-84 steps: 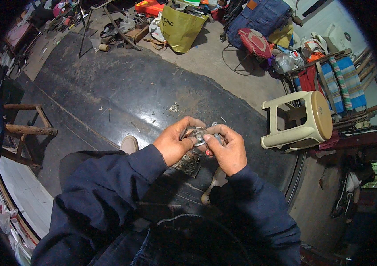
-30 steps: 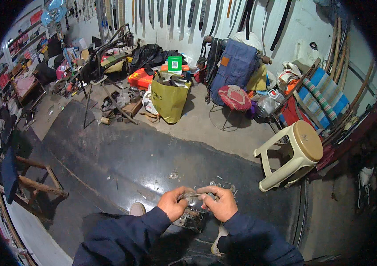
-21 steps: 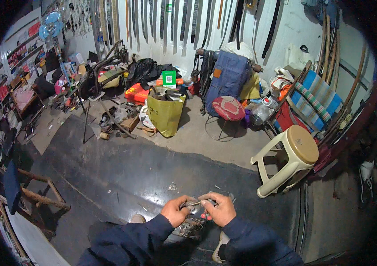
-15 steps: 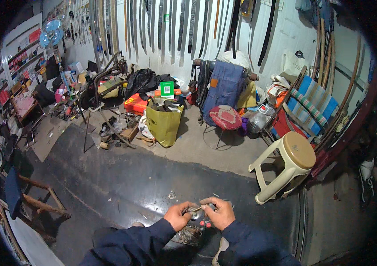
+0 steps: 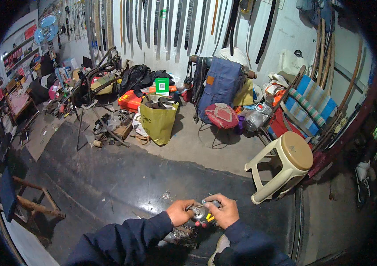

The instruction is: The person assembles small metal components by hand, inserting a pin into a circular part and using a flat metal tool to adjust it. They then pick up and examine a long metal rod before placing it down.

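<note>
- I take the cream plastic stool (image 5: pixel 297 150) with the tan seat as my landmark; everything below is placed from it.
- My left grip (image 5: pixel 181 213), left of the stool and nearer me, is closed, its fingertips pinching the edge of a round metal piece (image 5: pixel 198 213).
- My right grip (image 5: pixel 224 211), between the left one and the stool, is closed on a slim brass-coloured rod (image 5: pixel 200 205) that crosses the top of the round piece.
- Red and yellow bits show below the right fingers; I can't make out from here what they belong to.
- Beneath the grips, to the stool's near left, I see a heap of small metal parts (image 5: pixel 181 235), partly in shadow.
- A dark mat (image 5: pixel 108 177) spreads over the floor left of the stool.
- Beyond the stool to its left stand a wire-legged seat with a red cushion (image 5: pixel 221 116) and, farther left, a yellow-green bag (image 5: pixel 159 126).
- Far left of the stool I have a wooden stool with a dark blue seat (image 5: pixel 7 193).
</note>
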`<state>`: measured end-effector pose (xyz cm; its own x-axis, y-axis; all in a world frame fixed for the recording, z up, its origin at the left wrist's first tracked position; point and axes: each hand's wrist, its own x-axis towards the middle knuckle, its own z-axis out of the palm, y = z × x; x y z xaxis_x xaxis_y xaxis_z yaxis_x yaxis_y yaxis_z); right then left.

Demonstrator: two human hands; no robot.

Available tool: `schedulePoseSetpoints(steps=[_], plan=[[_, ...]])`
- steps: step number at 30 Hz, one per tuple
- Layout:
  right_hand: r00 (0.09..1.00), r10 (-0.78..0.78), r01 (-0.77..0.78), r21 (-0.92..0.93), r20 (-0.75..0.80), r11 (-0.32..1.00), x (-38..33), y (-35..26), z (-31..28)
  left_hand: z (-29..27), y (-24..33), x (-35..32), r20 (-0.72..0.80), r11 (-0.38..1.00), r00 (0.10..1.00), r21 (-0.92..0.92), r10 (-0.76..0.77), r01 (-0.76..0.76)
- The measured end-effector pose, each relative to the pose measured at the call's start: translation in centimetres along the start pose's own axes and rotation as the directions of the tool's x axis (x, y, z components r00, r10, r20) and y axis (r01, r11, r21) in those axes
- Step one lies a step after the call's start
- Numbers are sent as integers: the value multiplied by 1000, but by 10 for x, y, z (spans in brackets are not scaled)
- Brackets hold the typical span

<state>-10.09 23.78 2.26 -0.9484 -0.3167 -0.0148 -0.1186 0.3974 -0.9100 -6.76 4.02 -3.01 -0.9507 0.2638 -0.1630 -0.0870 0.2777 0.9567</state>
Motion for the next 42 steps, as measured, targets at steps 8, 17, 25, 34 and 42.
schedulePoseSetpoints(steps=[8,17,25,34,42], plan=[[999,-24,26,-95,24,995,8,5,-2,-7,6,-1,-5,1000,1000,-28,5,-5],[985,-71,80,-52,156,995,4,9,-15,-8,-2,0,77,995,996,95,-36,29],[989,-88,102,-118,117,988,11,14,-9,-15,1,2,65,999,998,32,-13,11],[996,72,-76,64,60,995,10,8,6,-21,7,-10,40,998,999,-55,-27,29],[990,102,-107,42,102,993,4,-7,14,-24,12,-26,-20,1000,1000,17,12,-11]])
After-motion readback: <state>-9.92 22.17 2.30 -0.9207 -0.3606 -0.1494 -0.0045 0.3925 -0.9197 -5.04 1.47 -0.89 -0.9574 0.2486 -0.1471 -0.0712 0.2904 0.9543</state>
